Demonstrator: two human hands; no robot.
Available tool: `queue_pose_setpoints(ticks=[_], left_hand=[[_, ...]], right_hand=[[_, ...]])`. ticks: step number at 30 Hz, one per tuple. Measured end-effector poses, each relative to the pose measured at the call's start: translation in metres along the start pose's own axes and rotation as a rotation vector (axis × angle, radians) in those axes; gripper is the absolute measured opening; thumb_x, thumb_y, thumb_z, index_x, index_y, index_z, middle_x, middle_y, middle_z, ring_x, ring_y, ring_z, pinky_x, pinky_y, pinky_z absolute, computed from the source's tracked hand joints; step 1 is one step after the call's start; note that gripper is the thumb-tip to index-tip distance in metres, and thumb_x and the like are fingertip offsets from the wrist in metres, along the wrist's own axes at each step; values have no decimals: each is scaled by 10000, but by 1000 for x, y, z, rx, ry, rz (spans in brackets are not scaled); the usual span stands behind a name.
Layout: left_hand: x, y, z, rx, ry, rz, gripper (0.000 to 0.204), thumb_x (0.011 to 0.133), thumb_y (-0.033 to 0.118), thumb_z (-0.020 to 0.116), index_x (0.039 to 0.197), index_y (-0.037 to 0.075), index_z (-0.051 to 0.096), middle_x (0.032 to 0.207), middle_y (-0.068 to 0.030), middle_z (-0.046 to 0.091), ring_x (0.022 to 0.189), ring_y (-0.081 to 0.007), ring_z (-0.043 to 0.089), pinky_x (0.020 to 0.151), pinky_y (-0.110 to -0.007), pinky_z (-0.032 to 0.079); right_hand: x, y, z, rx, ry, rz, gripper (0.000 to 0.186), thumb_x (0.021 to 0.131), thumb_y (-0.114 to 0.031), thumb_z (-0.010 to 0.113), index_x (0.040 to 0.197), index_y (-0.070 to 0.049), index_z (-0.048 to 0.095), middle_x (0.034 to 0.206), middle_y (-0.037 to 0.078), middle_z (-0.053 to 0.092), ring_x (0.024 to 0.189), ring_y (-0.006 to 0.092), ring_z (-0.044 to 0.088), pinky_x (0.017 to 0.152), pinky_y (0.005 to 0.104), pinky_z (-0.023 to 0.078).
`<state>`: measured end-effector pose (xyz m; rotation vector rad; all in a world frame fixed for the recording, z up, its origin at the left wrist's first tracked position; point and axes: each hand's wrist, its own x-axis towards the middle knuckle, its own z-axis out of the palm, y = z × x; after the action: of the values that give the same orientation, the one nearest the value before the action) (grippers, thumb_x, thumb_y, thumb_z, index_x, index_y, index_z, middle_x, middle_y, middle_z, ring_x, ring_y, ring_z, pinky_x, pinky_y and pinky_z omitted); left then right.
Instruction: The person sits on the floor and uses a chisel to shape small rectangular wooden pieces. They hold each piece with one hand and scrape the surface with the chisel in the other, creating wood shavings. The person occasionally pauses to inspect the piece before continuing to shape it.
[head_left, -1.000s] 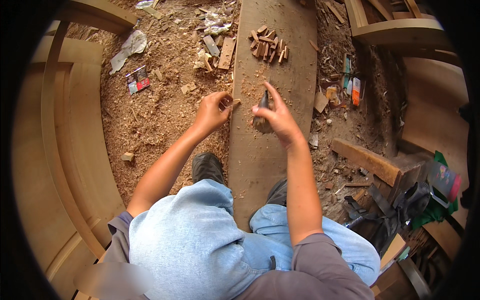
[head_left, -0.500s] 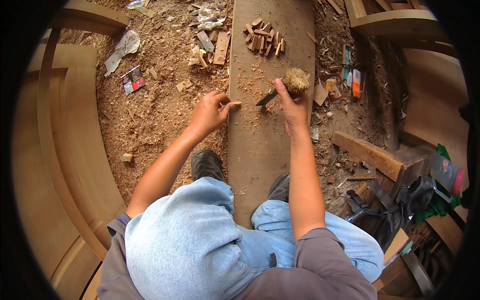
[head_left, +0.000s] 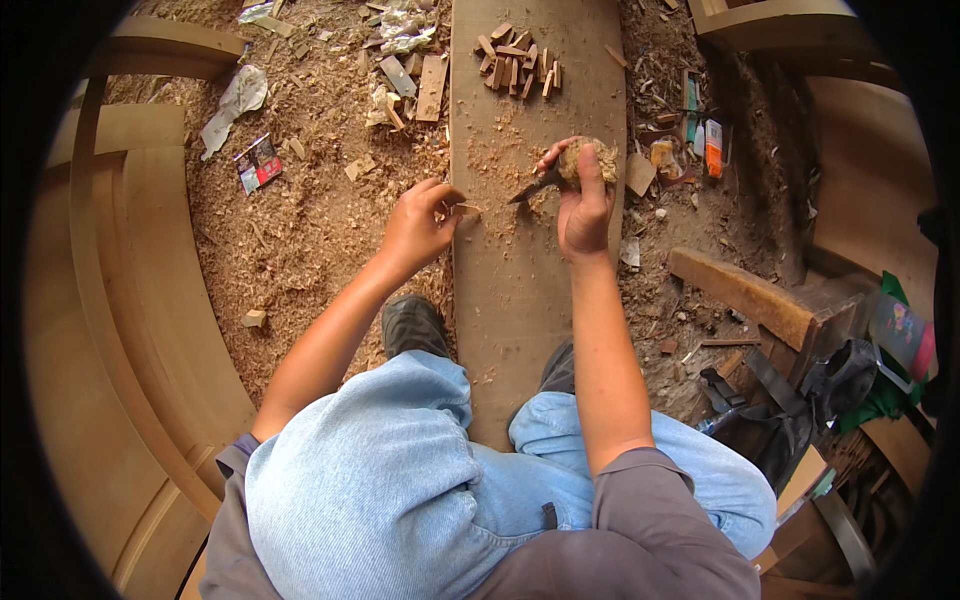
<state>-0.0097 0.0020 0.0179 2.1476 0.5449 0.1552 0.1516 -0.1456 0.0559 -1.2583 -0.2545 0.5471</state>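
Note:
At the left edge of the long plank (head_left: 515, 330), my left hand (head_left: 420, 225) pinches a small pale sliver of wood (head_left: 470, 208). Just right of it, my right hand (head_left: 585, 210) is closed on a dark-bladed tool (head_left: 535, 187) like a chisel, whose blunt tan end (head_left: 606, 160) is frayed and shaggy. The blade points down and left, its tip a short distance from the sliver. Small wood shavings lie on the plank around both hands, and a pile of small wooden blocks (head_left: 515, 60) sits farther up it.
Wood panels (head_left: 130, 330) line the left, and more boards (head_left: 860, 180) stand at the right. Shavings, paper scraps and offcuts (head_left: 430, 88) cover the ground. A thick timber (head_left: 740, 295) and a black strapped bag (head_left: 840, 385) lie at lower right. My feet (head_left: 415, 325) straddle the plank.
My right hand has swung the tool from a blurred upright hold to an angled one, then shifted its fingers and thumb around it. My left hand stays at the plank's edge with the sliver.

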Motion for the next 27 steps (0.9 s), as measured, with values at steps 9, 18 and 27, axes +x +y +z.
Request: queue_pose_setpoints(ticks=[9,18,27], left_hand=[[-2,2,7,-25,-33,5,160,832,14,713,992,2,709,912,-126,704,841,-220,709,730,-355,583],[-3,4,9,-81,-24,-76,256,818,15,742,1069,-3,691,855,-116,727,765,-207,707,707,-344,562],[-1,0,6,-65,-107,108,391,769,-28,724,1133,42,601,758,-126,645,728,-302,658,664,-412,515]], right_hand=[[-3,-9,6,239,-86,125,321,956,-340,461,944,-44,582,793,74,610,752,154,576,688,296,459],[-13,-6,15,289,-230,103,361,912,-379,390,880,-46,527,726,82,538,667,150,481,627,295,395],[-13,-3,35,284,-352,166,376,902,-376,390,878,-26,525,739,74,538,669,140,468,634,277,385]])
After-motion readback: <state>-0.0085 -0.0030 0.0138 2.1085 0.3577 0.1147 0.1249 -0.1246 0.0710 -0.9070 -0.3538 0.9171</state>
